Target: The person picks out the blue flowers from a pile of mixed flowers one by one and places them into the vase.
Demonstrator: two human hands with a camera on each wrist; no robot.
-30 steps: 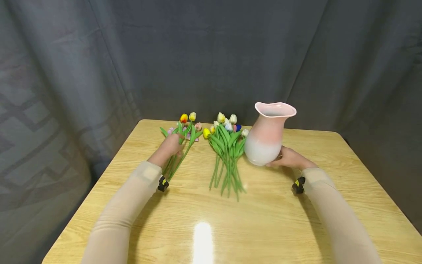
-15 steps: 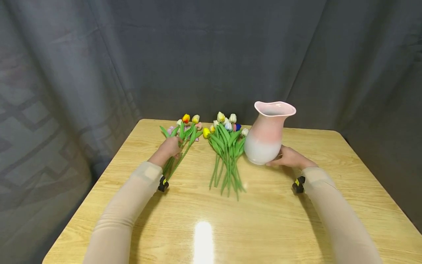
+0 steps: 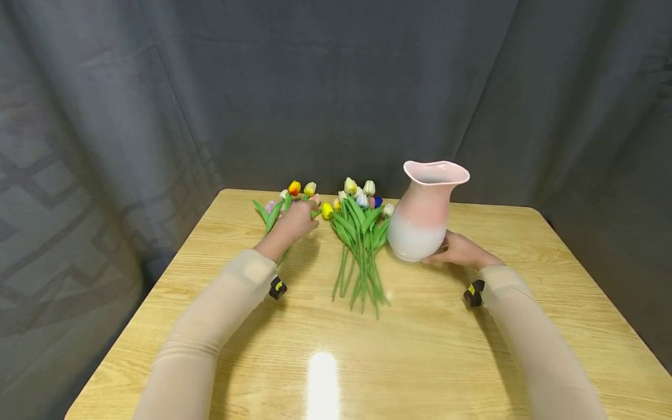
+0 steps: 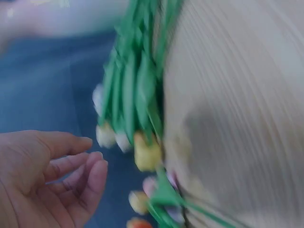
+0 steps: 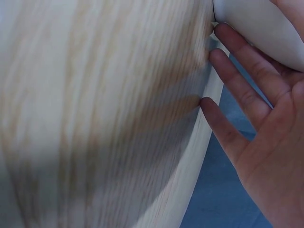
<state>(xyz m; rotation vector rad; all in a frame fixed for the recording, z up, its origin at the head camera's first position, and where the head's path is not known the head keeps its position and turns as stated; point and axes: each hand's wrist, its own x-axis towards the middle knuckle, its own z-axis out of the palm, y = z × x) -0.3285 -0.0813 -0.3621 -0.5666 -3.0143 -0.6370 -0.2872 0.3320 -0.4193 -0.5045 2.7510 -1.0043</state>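
Note:
A pink-and-white vase (image 3: 425, 216) stands upright on the wooden table (image 3: 420, 350). My right hand (image 3: 452, 248) rests against its lower right side with straight fingers (image 5: 237, 90); the vase's white belly (image 5: 256, 26) shows in the right wrist view. A large bunch of tulips (image 3: 359, 233) lies left of the vase, heads pointing away from me. A smaller bunch (image 3: 278, 205) lies further left. My left hand (image 3: 299, 217) hovers over that smaller bunch near its flower heads. In the blurred left wrist view the left hand (image 4: 71, 166) has relaxed, empty fingers beside the tulips (image 4: 135, 99).
A dark grey curtain (image 3: 336, 87) hangs close behind the table's far edge. The table's left edge (image 3: 152, 291) and right edge (image 3: 604, 291) drop off to dark floor. A bright light reflection (image 3: 321, 379) sits on the near tabletop.
My left hand has moved forward and to the right, from the smaller bunch's stems to its flower heads. The right hand and vase have barely moved.

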